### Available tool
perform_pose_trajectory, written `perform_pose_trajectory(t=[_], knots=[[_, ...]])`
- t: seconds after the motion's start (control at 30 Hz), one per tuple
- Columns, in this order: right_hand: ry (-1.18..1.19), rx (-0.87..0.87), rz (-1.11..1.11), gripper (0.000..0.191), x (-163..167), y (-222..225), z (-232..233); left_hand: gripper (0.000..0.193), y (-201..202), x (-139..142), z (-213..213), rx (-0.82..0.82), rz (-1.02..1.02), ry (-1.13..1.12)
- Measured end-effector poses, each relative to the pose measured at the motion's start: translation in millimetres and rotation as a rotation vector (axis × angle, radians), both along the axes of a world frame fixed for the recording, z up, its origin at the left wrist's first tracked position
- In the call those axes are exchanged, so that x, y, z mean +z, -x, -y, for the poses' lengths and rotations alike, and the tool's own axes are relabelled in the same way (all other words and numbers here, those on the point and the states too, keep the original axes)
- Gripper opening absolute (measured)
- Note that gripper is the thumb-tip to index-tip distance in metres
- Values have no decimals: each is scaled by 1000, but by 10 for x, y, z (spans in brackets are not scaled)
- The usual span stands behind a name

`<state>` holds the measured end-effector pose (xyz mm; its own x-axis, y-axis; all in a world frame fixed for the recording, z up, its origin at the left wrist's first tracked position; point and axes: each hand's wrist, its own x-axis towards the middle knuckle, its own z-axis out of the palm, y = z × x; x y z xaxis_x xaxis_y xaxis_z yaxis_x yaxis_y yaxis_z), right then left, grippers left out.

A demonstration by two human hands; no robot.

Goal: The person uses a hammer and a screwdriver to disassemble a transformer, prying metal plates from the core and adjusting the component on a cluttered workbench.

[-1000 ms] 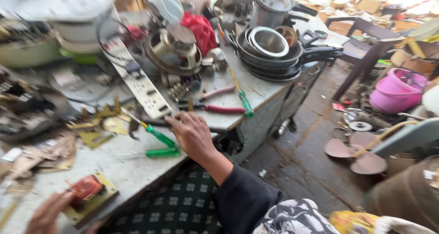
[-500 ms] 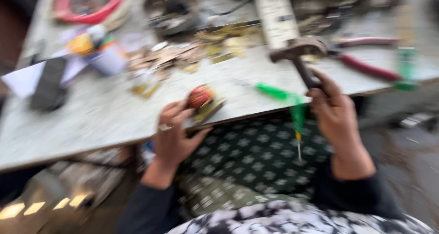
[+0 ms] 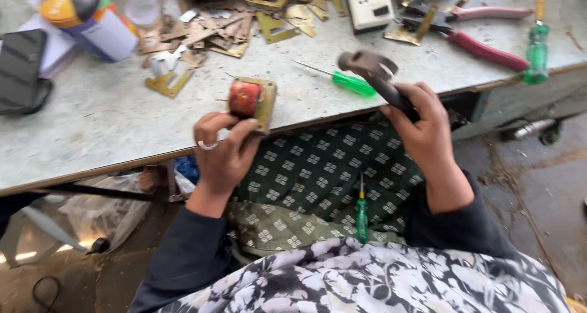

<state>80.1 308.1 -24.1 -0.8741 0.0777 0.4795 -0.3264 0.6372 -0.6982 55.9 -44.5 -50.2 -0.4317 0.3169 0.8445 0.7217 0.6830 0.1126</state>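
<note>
Left hand [image 3: 221,154] fingers pinching small transformer [image 3: 252,101], right hand [image 3: 422,126] gripping hammer [image 3: 376,74]

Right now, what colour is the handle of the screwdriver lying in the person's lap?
Green, seen in the head view: the lap screwdriver.

The coil [image 3: 245,98] just above the left hand's [image 3: 221,154] fingers is rust-red, in a brass-yellow frame. A silver ring sits on one finger. The hammer [image 3: 374,74] in the right hand [image 3: 426,126] is dark — grey head, black handle. Left of its fingers lies a bright green screwdriver [image 3: 351,83]; beyond them, pliers [image 3: 483,49] with pink-red grips. Below both hands, cloth [image 3: 324,166] of dark green with pale square motifs (another green screwdriver [image 3: 362,218] on it).
</note>
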Motion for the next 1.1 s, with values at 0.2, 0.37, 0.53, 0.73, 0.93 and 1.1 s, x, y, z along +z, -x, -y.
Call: perform_pose_trajectory(t=[0.2, 0.37, 0.53, 0.73, 0.93, 1.1], knots=[[-290, -230, -122, 31, 111, -5, -52, 45, -30, 213, -17, 25, 28, -9], [-546, -314, -208, 29, 85, 177, -193, 38, -31, 284, -24, 43, 99, -194], [-733, -311, -231, 32, 158, 295, -168, 32, -16, 197, -33, -31, 326, -468], [-614, 55, -169, 40, 335, 14, -19, 41, -10, 245, -9, 18, 317, -302], [-700, 723, 284, 45, -103, -184, 63, 55, -23, 382, 41, -120, 461, -326], [-901, 836, 486, 47, -776, -433, 304, 50, 7, 319, 50, -199, 527, -422]])
